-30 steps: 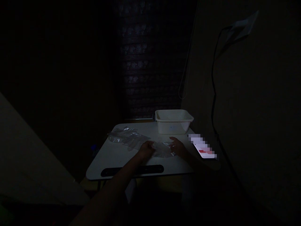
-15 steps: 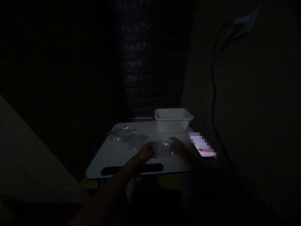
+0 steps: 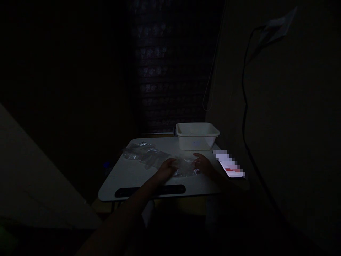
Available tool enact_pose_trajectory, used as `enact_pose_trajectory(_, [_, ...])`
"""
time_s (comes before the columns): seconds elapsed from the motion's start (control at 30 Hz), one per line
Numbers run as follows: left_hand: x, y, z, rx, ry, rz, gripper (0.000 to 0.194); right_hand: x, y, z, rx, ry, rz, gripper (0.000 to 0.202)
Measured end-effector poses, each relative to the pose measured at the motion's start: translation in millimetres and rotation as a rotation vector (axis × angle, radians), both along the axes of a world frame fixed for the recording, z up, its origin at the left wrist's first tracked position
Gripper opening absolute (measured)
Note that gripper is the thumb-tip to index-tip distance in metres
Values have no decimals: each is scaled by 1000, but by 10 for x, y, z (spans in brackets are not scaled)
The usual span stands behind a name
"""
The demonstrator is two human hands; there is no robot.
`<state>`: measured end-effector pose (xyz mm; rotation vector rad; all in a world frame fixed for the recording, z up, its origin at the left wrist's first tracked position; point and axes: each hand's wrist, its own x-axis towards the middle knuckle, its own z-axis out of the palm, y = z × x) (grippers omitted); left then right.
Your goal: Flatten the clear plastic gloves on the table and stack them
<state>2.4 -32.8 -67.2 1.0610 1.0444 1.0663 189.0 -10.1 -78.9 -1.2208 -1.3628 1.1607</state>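
Observation:
The room is very dark. My left hand [image 3: 167,170] and my right hand [image 3: 204,165] both rest on a clear plastic bag [image 3: 185,168] that lies on a small white table [image 3: 128,177]. The left hand holds the bag's left end and the right hand its right end. How tightly the fingers grip is hard to make out in the dim light.
A pile of more clear plastic bags [image 3: 145,154] lies at the table's back left. A white plastic tub [image 3: 196,136] stands at the back right. A lit phone [image 3: 229,165] lies at the right edge. A black cable [image 3: 243,99] hangs down the right wall.
Both hands have shifted slightly on the bag, the right hand moving a little back toward the tub. The bag looks more bunched between them.

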Motion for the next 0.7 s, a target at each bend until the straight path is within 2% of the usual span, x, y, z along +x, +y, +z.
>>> enact_pose_trajectory(0.17, [98,10,-10,-19,-115,-16,36,-9,9,-29,-27,-19,21,44])
enact_pose_trajectory(0.37, [150,44,-38,-57,-44,-30,35,13,26,-104,13,10,24,41])
enact_pose_trajectory(0.53, [77,25,-13,-34,-56,-33,39,28,29,-82,7,9,-16,43])
enact_pose_trajectory(0.7, [-68,46,-11,41,-62,66,44,33,8,-13,-11,-4,-30,47])
